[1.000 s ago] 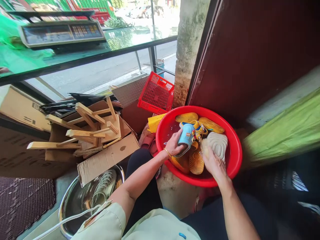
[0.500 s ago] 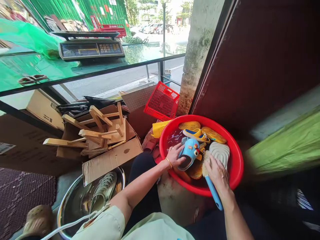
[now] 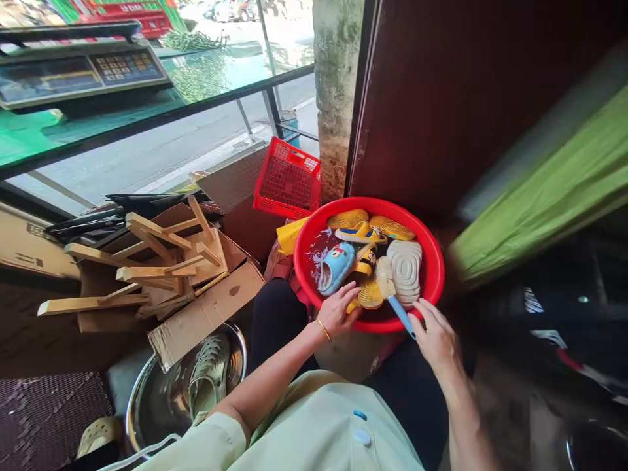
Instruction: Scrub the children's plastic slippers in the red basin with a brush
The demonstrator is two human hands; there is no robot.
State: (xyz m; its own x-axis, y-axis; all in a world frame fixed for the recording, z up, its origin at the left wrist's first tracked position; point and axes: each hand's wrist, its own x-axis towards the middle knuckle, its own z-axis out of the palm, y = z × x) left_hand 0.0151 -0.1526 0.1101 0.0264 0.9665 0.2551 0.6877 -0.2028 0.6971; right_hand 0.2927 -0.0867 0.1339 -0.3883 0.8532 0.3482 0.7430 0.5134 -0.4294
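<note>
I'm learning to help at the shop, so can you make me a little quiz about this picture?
1. Which hand holds the brush?
2. True or false: the blue slipper lies in the red basin.
3. Fill in the gap: the crate behind the basin is ____.

Key:
1. The right hand
2. True
3. Red
</note>
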